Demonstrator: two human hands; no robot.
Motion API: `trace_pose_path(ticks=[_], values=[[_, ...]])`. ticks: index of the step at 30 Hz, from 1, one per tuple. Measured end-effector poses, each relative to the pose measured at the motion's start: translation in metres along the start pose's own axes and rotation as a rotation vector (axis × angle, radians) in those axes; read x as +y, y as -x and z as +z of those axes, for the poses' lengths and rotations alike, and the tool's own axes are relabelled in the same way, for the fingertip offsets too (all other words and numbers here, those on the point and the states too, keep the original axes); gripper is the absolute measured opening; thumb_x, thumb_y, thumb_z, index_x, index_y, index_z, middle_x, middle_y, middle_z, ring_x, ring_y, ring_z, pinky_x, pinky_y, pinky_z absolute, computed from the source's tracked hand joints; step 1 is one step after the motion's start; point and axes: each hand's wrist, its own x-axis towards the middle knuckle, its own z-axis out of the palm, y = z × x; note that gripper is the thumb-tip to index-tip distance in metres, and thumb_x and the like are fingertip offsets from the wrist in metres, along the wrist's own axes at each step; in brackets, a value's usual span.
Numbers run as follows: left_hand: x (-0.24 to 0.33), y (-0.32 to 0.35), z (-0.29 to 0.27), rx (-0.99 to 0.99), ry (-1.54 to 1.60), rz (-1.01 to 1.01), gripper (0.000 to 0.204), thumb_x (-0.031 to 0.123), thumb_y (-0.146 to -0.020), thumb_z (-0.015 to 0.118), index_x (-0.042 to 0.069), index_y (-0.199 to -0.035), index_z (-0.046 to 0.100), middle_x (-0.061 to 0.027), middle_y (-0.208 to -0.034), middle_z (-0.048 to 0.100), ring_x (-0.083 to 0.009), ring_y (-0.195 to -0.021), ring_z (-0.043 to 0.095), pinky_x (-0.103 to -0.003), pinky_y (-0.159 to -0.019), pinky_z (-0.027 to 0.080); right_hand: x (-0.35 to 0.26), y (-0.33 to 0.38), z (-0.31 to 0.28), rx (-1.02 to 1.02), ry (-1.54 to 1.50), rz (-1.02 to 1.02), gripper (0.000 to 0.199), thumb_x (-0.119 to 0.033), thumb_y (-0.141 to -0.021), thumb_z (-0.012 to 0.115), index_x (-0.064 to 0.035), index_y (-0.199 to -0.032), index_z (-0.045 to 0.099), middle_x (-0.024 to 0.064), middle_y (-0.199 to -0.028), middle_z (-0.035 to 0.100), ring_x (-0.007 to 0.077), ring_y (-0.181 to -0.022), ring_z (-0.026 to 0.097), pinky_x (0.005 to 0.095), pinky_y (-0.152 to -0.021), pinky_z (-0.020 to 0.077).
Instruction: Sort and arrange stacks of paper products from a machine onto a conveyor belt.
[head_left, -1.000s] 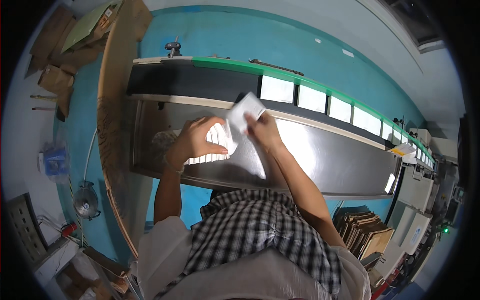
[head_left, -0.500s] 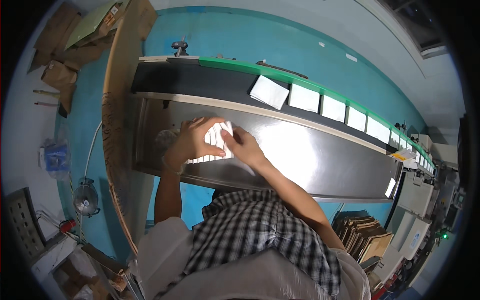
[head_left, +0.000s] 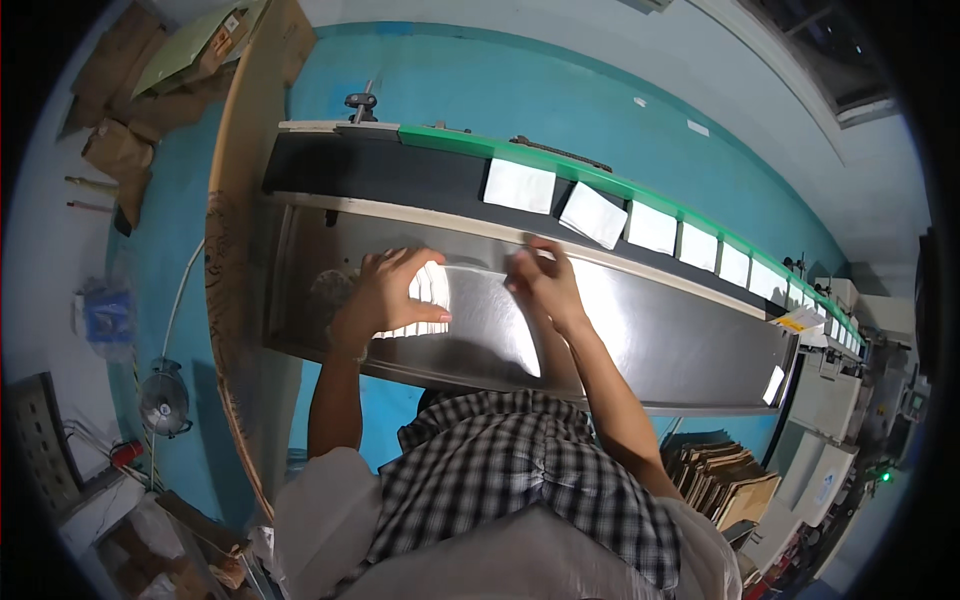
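My left hand (head_left: 385,295) grips a fanned stack of white packets (head_left: 428,292) standing on edge on the steel table (head_left: 680,340). My right hand (head_left: 545,285) hovers over the table just right of the stack, near the belt's edge, fingers curled together; I cannot make out anything in them. Behind the table runs a black conveyor belt (head_left: 390,180) with a green rail. It carries a row of flat white packets (head_left: 519,185) trailing off to the right, one of them (head_left: 594,214) lying askew.
A tall wooden board (head_left: 240,200) stands at the table's left end. Cardboard boxes (head_left: 120,150) lie on the teal floor far left, with a small fan (head_left: 163,402) below them. Brown paper bags (head_left: 725,480) are stacked at my right, beside grey machines (head_left: 830,400).
A second ago my right hand held a white packet at the belt. It then dropped to the stack and has now moved right, away from it. The packets on the belt have shifted right.
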Motion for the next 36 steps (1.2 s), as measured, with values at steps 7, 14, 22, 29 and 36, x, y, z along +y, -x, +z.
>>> trace_pose_path(ticks=[7,14,22,29,36], values=[[-0.010,0.005,0.000,-0.038,0.000,-0.057,0.069,0.044,-0.063,0.087,0.013,-0.120,0.062,-0.0090,-0.114,0.066,-0.0314,-0.113,0.059,-0.046,-0.100,0.033,-0.012,-0.003,-0.060,0.333,0.095,0.005,0.046,-0.028,-0.098,0.065,0.0049,-0.127,0.050,0.0103,-0.092,0.069,0.0130,-0.070,0.063,0.0261,-0.061,0.0512],[-0.005,0.010,0.006,-0.073,-0.149,-0.158,0.073,0.048,-0.066,0.083,0.014,-0.126,0.059,-0.0108,-0.124,0.061,-0.0326,-0.128,0.047,-0.060,-0.105,0.025,-0.027,0.009,0.075,-0.080,0.831,-0.951,0.025,-0.016,-0.091,0.067,0.0000,-0.109,0.065,0.0191,-0.123,0.058,0.0364,-0.119,0.050,0.0457,-0.103,0.0384],[0.022,0.081,0.047,0.719,-0.117,-0.343,0.047,0.014,-0.081,0.079,0.000,-0.120,0.057,-0.0206,-0.128,0.054,-0.0401,-0.124,0.048,-0.048,-0.104,0.039,-0.001,0.017,0.088,-0.097,0.953,-0.580,0.036,-0.034,-0.097,0.060,0.0008,-0.098,0.067,0.0184,-0.087,0.069,0.0358,-0.086,0.064,0.0469,-0.089,0.0403],[0.004,0.097,0.078,0.943,0.504,-0.804,0.061,0.018,-0.087,0.078,-0.002,-0.132,0.042,-0.0135,-0.112,0.060,-0.0227,-0.097,0.059,-0.036,-0.087,0.048,0.007,0.010,0.119,-0.138,0.491,-0.346,0.051,-0.038,-0.092,0.071,0.0092,-0.109,0.063,0.0224,-0.088,0.067,0.0269,-0.069,0.066,0.0352,-0.060,0.0522],[-0.013,0.057,0.068,0.727,0.273,-0.438,0.079,0.023,-0.076,0.086,-0.002,-0.137,0.042,-0.0253,-0.119,0.055,-0.0357,-0.109,0.058,-0.042,-0.096,0.046,0.027,-0.009,0.095,-0.118,0.210,0.062,0.033,-0.028,-0.096,0.066,0.0026,-0.110,0.064,0.0089,-0.088,0.069,0.0136,-0.075,0.061,0.0288,-0.071,0.0496]])
